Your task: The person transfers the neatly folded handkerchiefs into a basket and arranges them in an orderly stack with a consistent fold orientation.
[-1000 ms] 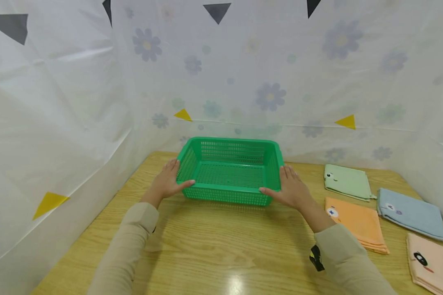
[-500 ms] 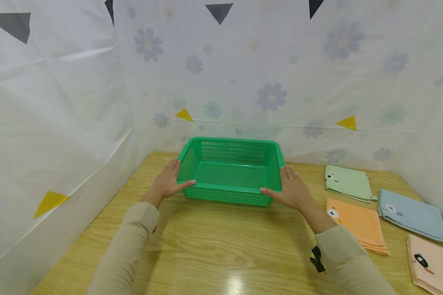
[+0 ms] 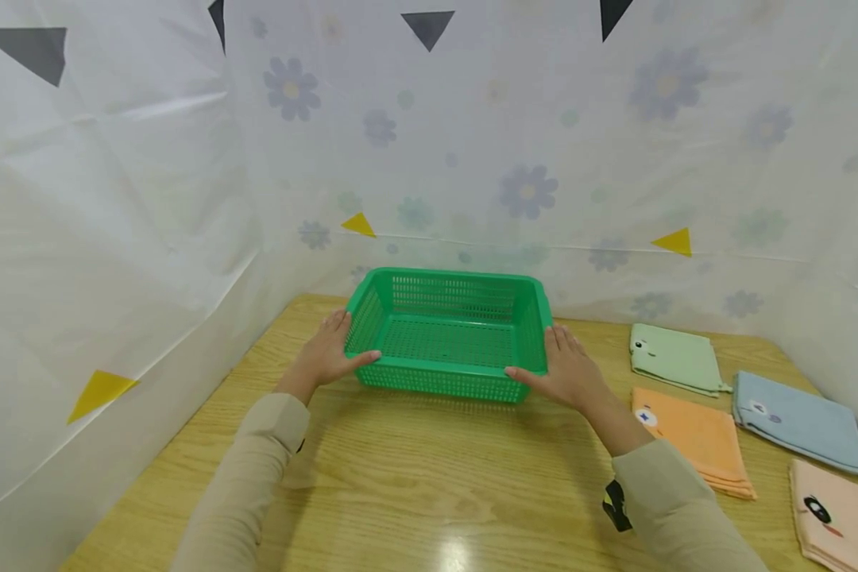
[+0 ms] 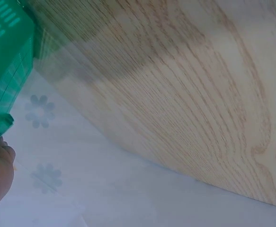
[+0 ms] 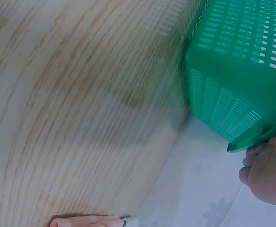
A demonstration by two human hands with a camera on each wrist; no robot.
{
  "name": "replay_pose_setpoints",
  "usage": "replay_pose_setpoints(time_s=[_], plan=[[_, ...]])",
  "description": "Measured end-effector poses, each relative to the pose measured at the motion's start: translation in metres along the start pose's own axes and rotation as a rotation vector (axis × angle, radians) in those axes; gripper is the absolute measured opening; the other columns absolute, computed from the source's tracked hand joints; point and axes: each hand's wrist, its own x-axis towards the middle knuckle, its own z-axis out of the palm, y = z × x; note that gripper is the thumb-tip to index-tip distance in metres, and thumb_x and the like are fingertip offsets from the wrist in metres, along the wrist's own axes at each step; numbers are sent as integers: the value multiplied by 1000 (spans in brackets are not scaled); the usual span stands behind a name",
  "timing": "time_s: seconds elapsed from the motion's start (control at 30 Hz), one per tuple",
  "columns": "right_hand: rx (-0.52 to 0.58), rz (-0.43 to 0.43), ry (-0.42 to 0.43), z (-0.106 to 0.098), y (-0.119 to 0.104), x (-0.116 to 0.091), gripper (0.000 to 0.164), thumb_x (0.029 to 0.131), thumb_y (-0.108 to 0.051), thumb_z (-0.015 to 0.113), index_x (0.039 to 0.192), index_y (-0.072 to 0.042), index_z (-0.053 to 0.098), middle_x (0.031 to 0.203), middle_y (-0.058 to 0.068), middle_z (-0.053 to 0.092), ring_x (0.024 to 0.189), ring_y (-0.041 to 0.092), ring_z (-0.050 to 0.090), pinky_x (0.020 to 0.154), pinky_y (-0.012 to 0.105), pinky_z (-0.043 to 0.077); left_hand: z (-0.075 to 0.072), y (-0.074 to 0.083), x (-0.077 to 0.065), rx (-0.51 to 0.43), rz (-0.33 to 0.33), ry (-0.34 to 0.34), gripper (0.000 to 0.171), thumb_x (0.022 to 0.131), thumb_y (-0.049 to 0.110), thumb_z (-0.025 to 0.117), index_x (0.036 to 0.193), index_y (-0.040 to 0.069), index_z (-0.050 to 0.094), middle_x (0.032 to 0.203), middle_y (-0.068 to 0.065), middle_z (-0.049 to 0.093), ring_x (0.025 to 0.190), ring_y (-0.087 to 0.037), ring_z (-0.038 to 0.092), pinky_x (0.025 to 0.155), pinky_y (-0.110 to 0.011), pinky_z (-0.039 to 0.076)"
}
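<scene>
An upright green plastic basket with slotted walls is between the two hands, toward the far side of a wood-grain table (image 3: 400, 485); its near wall (image 3: 439, 381) faces the person. The left hand (image 3: 326, 352) touches the end rim on its side, fingers straight and lying together, thumb spread away onto the near rim. The right hand (image 3: 566, 364) mirrors it at the opposite end, fingers extended along the rim, thumb stretched across the near corner.

To the right of the right hand lie four folded towels with embroidered faces: an orange towel (image 3: 697, 441) nearest, partly hidden by the right beige sleeve (image 3: 675, 496); a light green towel (image 3: 675, 359) beyond it; a blue towel (image 3: 804, 421) farther right; and a peach towel (image 3: 847, 508) closest to the person, cut off by the view's edge. Behind the left hand is the other beige sleeve (image 3: 253, 461). Beyond both hands hangs a white flower-patterned curtain (image 3: 457, 111) bearing dark and yellow triangles.
</scene>
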Motion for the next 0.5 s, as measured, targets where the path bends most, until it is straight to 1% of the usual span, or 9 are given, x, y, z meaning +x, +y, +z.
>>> replay_pose_setpoints(time_s=[0.5], plan=[[7, 2, -21, -1, 0, 0, 106, 84, -67, 45, 142, 16, 13, 149, 35, 12, 139, 47, 11, 113, 56, 11, -1, 3, 0, -13, -20, -10, 105, 83, 70, 44, 147, -5, 8, 155, -23, 5, 143, -38, 3, 114, -54, 13]])
